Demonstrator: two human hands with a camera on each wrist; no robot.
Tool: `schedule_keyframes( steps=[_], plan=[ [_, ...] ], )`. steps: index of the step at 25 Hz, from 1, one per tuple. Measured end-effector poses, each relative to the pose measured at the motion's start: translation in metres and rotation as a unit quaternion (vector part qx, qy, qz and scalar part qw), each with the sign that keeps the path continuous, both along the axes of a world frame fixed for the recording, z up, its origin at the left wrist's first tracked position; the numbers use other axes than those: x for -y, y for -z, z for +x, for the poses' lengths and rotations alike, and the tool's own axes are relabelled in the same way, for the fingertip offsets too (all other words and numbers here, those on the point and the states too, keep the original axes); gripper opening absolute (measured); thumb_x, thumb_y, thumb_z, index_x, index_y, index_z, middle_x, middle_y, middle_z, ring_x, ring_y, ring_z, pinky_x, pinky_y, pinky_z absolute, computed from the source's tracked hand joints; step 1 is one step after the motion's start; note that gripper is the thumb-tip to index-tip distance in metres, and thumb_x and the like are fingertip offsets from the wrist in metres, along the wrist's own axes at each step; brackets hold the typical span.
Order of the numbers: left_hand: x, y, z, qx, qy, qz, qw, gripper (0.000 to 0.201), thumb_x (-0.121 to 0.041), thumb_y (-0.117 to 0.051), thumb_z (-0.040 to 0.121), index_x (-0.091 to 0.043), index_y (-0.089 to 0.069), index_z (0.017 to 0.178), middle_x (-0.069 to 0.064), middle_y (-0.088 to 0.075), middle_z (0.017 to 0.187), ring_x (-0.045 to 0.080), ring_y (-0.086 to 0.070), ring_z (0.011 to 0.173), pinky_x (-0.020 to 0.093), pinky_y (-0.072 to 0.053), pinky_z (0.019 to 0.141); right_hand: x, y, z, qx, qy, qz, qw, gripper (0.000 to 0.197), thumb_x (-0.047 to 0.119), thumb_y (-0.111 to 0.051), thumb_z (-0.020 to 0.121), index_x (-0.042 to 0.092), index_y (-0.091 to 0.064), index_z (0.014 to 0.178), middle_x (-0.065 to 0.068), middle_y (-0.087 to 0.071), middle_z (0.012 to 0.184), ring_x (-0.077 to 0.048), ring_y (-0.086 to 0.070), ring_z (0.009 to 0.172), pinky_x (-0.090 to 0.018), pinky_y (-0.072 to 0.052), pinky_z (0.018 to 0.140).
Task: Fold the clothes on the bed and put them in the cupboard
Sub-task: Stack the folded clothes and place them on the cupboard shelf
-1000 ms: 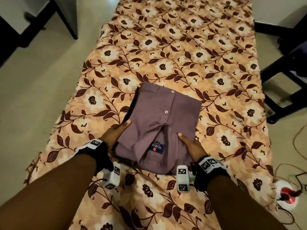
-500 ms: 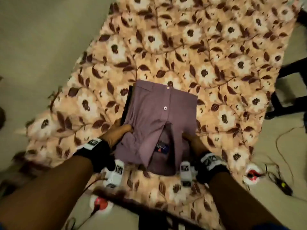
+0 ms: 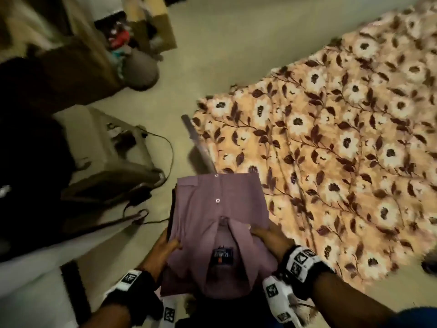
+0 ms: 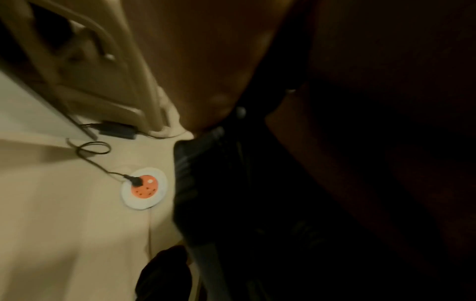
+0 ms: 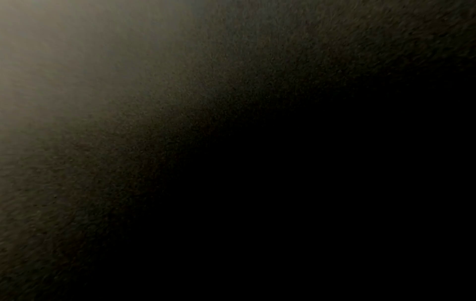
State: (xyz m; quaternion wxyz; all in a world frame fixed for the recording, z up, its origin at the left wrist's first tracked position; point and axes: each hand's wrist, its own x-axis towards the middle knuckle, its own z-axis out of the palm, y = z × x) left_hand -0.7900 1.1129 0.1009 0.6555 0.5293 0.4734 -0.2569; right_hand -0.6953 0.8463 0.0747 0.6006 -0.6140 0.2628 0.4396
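A folded mauve shirt (image 3: 212, 214) with white buttons and a dark collar label is held in the air over the floor, off the flowered bed (image 3: 343, 143). My left hand (image 3: 165, 247) grips its left edge, thumb on top. My right hand (image 3: 269, 235) grips its right side near the collar, fingers underneath out of sight. A dark garment edge shows under the shirt's left side. The left wrist view shows the dark underside of the clothes (image 4: 335, 163) close up. The right wrist view is dark and shows nothing clear.
A beige plastic stool (image 3: 111, 159) stands on the floor to the left with a black cable (image 3: 165, 147) by it. A round white and orange socket box (image 4: 143, 188) lies on the floor. Boxes and clutter (image 3: 142, 27) sit at the far left.
The shirt has been lifted off the bed in both hands and carried left over the floor. My view has swung left, so the bed now lies to the right.
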Motion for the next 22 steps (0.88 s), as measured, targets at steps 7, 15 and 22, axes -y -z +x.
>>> schedule_keyframes(
  steps=[7, 15, 22],
  plan=[
    [-0.078, -0.072, -0.266, 0.069, -0.341, 0.039, 0.937, 0.058, -0.016, -0.063, 0.063, -0.023, -0.057, 0.12, 0.005, -0.073, 0.101, 0.025, -0.069, 0.088, 0.03, -0.053, 0.072, -0.2, -0.07, -0.11, 0.099, -0.387, 0.02, 0.916, 0.1, 0.061, -0.086, 0.042, 0.016, -0.057, 0.127, 0.003, -0.07, 0.11, -0.015, -0.066, 0.101, -0.039, -0.05, 0.097],
    [-0.114, -0.173, -0.556, 0.146, -0.631, 0.198, 0.736, 0.073, -0.024, -0.068, 0.051, -0.016, -0.06, 0.123, 0.012, -0.069, 0.117, 0.024, -0.067, 0.095, 0.029, -0.052, 0.077, -0.411, -0.183, -0.369, 0.152, -0.644, 0.179, 0.728, 0.102, 0.05, -0.09, 0.033, -0.001, -0.062, 0.116, -0.001, -0.075, 0.088, -0.012, -0.072, 0.078, -0.023, -0.056, 0.062],
    [-0.122, -0.354, -0.697, 0.149, -0.653, 0.48, 0.566, 0.037, -0.001, -0.057, 0.076, -0.019, -0.069, 0.107, -0.009, -0.075, 0.092, 0.003, -0.068, 0.082, 0.013, -0.049, 0.067, -0.533, -0.366, -0.534, 0.153, -0.719, 0.45, 0.508, 0.096, 0.07, -0.081, 0.041, 0.025, -0.059, 0.122, 0.009, -0.071, 0.111, -0.011, -0.068, 0.1, -0.022, -0.055, 0.081]
  ],
)
